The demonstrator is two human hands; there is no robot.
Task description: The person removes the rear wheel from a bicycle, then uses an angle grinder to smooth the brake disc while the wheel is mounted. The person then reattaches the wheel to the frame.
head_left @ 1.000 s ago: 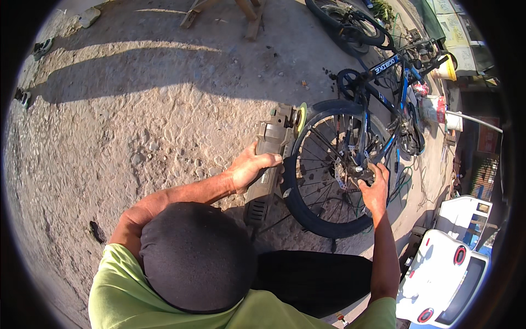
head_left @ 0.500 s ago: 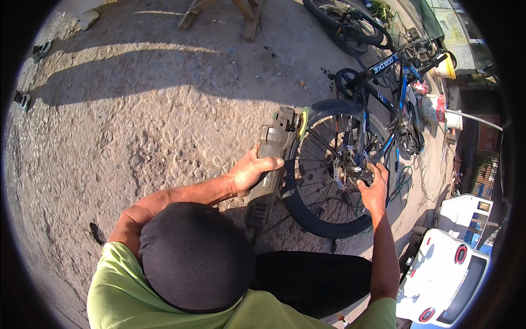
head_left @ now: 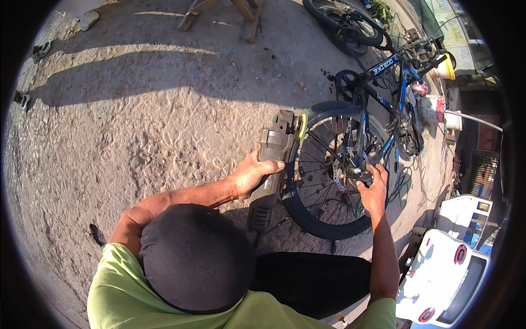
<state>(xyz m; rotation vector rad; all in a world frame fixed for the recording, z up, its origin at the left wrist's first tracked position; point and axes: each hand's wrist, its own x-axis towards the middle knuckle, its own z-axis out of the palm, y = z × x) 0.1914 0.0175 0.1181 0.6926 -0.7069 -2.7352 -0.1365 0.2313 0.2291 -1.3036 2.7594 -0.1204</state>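
My left hand (head_left: pixel 256 172) is wrapped round the body of a grey angle grinder (head_left: pixel 274 143). The grinder's yellow-green disc (head_left: pixel 303 127) is at the left side of a black bicycle tyre (head_left: pixel 296 204); whether they touch I cannot tell. That wheel belongs to a black and blue bicycle (head_left: pixel 402 88) lying on its side. Beside the wheel's hub and its silver brake disc (head_left: pixel 338 178), my right hand (head_left: pixel 375 189) has its thumb and fingers closed on a dark part, half hidden by the fingers.
A second bicycle wheel (head_left: pixel 342 24) lies at the far right. Wooden legs (head_left: pixel 249 24) stand on the rough ground at the back. Buckets (head_left: pixel 433 108) and a pale pole (head_left: pixel 474 116) are right of the bicycle. A white vehicle (head_left: pixel 444 277) stands at the near right.
The grinder has shifted very slightly toward me, its disc still beside the tyre. My right hand stays at the hub.
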